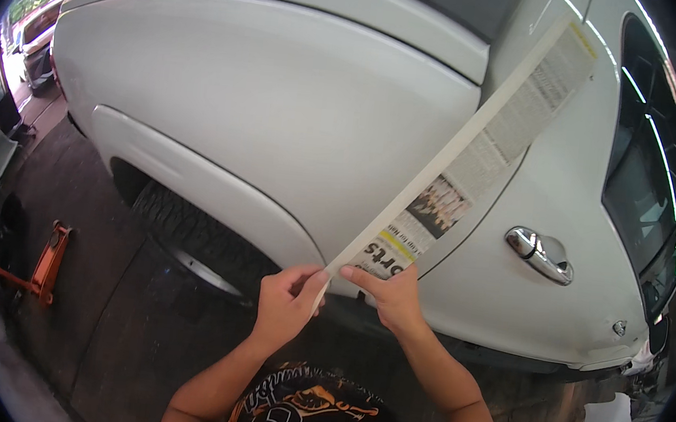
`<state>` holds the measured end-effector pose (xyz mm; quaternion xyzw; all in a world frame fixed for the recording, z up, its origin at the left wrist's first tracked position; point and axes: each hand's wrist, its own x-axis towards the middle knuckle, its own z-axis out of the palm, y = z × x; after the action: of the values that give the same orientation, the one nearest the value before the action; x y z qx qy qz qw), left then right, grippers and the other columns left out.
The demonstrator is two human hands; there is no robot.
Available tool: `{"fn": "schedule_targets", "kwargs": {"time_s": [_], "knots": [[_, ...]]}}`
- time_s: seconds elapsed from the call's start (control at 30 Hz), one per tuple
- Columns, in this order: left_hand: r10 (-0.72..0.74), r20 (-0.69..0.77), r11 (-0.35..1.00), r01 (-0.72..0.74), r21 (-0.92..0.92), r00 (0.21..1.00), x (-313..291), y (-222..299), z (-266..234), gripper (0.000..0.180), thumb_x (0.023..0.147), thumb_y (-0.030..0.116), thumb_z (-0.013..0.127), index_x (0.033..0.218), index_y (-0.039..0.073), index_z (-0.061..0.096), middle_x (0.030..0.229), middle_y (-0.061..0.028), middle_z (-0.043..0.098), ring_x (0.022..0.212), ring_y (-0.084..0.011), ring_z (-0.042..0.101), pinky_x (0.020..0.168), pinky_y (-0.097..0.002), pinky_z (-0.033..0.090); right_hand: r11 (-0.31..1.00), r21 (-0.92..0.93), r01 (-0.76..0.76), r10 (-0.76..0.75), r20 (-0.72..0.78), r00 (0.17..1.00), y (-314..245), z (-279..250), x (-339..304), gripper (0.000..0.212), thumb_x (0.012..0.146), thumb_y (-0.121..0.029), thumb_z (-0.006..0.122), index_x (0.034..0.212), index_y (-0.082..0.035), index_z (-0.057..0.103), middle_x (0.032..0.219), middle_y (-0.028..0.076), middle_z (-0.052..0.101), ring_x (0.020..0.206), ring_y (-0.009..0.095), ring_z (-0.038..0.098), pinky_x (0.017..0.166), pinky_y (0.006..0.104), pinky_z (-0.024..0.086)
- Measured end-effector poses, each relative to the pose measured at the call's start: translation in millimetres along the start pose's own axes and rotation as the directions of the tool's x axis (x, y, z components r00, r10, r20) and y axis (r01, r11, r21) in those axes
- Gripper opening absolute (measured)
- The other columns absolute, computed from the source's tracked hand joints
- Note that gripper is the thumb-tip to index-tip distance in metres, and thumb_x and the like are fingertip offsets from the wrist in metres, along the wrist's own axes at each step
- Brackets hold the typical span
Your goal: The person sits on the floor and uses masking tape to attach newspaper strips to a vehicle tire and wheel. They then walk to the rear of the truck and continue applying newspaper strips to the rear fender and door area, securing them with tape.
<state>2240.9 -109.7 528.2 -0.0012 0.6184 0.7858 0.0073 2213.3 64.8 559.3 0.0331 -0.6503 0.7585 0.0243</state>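
Note:
A long strip of newspaper (486, 148) runs slantwise across the side of a white pickup truck (283, 100), over the gap between cab and bed. Pale masking tape (411, 195) borders its left edge. At the strip's lower end my left hand (287, 300) pinches the tape between thumb and fingers. My right hand (396, 298) grips the newspaper just beside it, thumb on the printed face and fingers hidden behind. The strip's far end reaches up the cab behind the rear door; whether it is stuck there I cannot tell.
A chrome door handle (540, 255) projects right of the strip. Below the wheel arch sits a black tyre (197, 234). An orange floor jack (50, 265) stands on the dark floor at left. A white part (607, 418) lies at lower right.

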Motion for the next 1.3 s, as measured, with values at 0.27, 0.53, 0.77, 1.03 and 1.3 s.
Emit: {"fn": "schedule_targets", "kwargs": {"time_s": [0.27, 0.53, 0.77, 1.03, 1.3], "knots": [[0.024, -0.032, 1.000, -0.025, -0.007, 0.999, -6, 7, -10, 0.021, 0.097, 0.015, 0.066, 0.103, -0.004, 0.071, 0.068, -0.0039, 0.065, 0.053, -0.0068, 0.058, 0.048, -0.0214, 0.044, 0.994, -0.104, 0.041, -0.050, -0.083, 0.995, 24, -2, 10, 0.036, 0.077, 0.006, 0.082, 0.109, 0.004, 0.066, 0.101, 0.010, 0.072, 0.089, 0.017, 0.070, 0.080, 0.0303, 0.057], [0.124, -0.073, 0.992, -0.123, 0.011, 0.990, -12, -2, -4, 0.020, 0.096, 0.015, 0.067, 0.100, -0.005, 0.070, 0.068, -0.0046, 0.066, 0.053, -0.0073, 0.059, 0.045, -0.0214, 0.044, 0.984, -0.178, 0.003, -0.034, -0.175, 0.984, 21, -8, 7, 0.032, 0.076, 0.001, 0.084, 0.104, 0.005, 0.070, 0.099, 0.009, 0.074, 0.086, 0.014, 0.069, 0.078, 0.0277, 0.056], [0.078, -0.057, 0.997, -0.078, 0.009, 0.995, -7, -1, -2, 0.016, 0.096, 0.010, 0.066, 0.097, -0.006, 0.069, 0.066, -0.0036, 0.064, 0.053, -0.0063, 0.059, 0.048, -0.0211, 0.047, 0.968, -0.249, -0.025, -0.028, -0.208, 0.978, 37, -22, 17, 0.027, 0.078, 0.000, 0.083, 0.102, 0.005, 0.071, 0.097, 0.008, 0.074, 0.084, 0.013, 0.069, 0.075, 0.0276, 0.055], [0.149, -0.049, 0.989, -0.148, 0.009, 0.988, -25, 5, -7, 0.012, 0.094, 0.005, 0.065, 0.093, -0.006, 0.068, 0.063, -0.0056, 0.064, 0.051, -0.0073, 0.060, 0.045, -0.0211, 0.046, 0.976, -0.215, -0.037, -0.011, -0.219, 0.976, 47, -35, 27, 0.027, 0.079, -0.009, 0.084, 0.099, 0.005, 0.072, 0.092, 0.009, 0.075, 0.080, 0.013, 0.069, 0.072, 0.0270, 0.055], [0.389, 0.003, 0.921, -0.389, 0.032, 0.921, -36, 3, -20, 0.010, 0.094, 0.003, 0.065, 0.093, -0.007, 0.067, 0.064, -0.0060, 0.065, 0.050, -0.0067, 0.058, 0.045, -0.0218, 0.044, 0.988, -0.152, -0.010, -0.029, -0.253, 0.967, 50, -39, 36, 0.025, 0.078, -0.006, 0.084, 0.098, 0.005, 0.073, 0.090, 0.009, 0.075, 0.078, 0.013, 0.069, 0.072, 0.0275, 0.056]]}}
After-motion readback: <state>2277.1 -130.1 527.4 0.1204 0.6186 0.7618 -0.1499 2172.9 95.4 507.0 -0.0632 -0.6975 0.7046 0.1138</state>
